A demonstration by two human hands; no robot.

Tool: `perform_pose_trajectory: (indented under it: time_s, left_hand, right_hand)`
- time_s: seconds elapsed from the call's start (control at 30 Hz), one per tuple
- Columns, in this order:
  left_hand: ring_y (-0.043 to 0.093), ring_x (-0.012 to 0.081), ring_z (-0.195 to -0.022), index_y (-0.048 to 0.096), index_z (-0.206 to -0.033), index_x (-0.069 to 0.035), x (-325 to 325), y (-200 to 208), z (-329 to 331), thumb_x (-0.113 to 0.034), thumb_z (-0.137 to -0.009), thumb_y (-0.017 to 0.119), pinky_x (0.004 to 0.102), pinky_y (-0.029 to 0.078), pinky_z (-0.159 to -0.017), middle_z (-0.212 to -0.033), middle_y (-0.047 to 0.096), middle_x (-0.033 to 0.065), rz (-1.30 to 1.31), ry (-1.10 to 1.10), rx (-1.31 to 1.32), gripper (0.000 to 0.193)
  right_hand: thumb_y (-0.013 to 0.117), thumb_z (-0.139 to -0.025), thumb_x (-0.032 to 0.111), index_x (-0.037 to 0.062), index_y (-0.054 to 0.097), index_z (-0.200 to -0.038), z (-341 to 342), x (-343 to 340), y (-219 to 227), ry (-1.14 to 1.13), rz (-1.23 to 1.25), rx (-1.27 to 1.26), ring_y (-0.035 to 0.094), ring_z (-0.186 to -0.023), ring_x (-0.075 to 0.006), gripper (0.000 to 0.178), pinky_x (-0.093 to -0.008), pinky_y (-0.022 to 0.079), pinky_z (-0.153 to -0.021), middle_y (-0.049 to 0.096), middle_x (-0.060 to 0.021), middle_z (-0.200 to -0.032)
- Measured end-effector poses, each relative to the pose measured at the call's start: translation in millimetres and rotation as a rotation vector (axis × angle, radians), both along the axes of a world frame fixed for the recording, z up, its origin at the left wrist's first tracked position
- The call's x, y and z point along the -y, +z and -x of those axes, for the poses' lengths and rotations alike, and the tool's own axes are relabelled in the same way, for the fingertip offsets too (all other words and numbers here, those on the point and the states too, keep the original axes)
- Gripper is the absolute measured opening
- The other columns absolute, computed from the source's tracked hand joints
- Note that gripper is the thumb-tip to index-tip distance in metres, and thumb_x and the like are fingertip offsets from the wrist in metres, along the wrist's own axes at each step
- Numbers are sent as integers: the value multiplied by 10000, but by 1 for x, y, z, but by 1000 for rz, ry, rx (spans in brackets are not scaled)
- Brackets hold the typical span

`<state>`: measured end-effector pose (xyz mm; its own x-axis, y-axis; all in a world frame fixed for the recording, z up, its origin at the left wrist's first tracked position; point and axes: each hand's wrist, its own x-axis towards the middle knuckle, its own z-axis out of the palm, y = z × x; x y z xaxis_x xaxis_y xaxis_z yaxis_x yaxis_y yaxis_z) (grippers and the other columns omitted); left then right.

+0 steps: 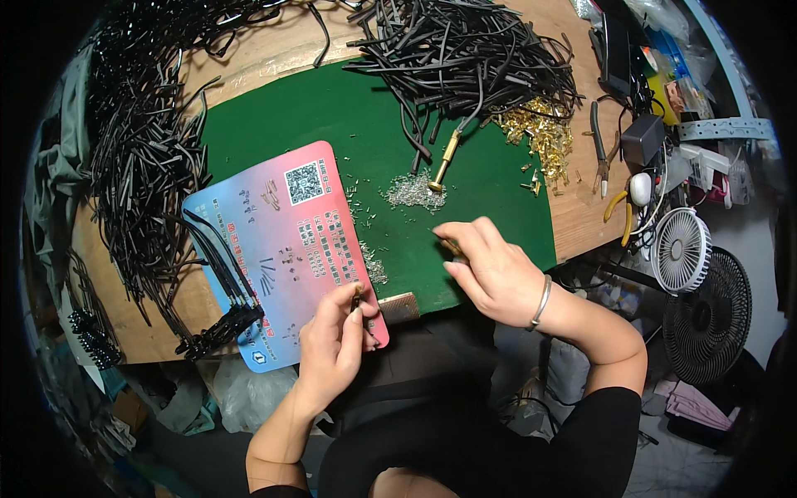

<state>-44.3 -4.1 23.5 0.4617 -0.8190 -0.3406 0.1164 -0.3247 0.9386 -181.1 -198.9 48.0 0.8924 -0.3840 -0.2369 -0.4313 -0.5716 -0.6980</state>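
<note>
My left hand is over the near right corner of a pink-and-blue printed card. Its thumb and fingers pinch a small dark piece with a brass-coloured end, too small to name. To the right, above the green mat, my right hand has thumb and forefinger closed on a small brass-coloured piece, mostly hidden by the fingers. Beyond it, a brass-coloured tool lies with its flared end at a heap of tiny silver parts. More silver bits lie along the card's right edge.
Black cut tubes or cables are heaped at the back, others at the left. Small gold-coloured parts lie at the mat's right. Yellow-handled pliers, a white fan and a black fan are at the right.
</note>
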Motion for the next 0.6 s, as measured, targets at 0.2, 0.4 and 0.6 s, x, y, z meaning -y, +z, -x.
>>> perform_pose_trajectory:
  time_s: [0.2,0.4,0.6]
  left_hand:
    - [585,113,-529,480,-1132,3,14,-11,1,37,-881,436,243,469,-494,-790,622,84,41,-31,240,257]
    - [588,102,-542,483,-1129,7,16,-10,5,49,-874,431,236,468,-491,-764,610,80,43,-25,255,263]
    - [533,71,-544,427,-1176,33,3,1,2,24,-920,404,198,455,-472,-918,600,108,15,87,-204,257]
  right_hand:
    - [624,-746,97,99,511,-1164,-6,-7,-19,33,462,54,591,-646,-236,433,-335,509,-505,465,-114,-898]
    - [632,-749,81,93,580,-1120,-13,-12,-18,23,514,16,582,-619,-212,374,-314,480,-501,488,-90,-848]
    - [624,-738,64,93,579,-1118,-13,-12,-18,-5,534,6,583,-619,-213,384,-317,479,-502,490,-86,-846]
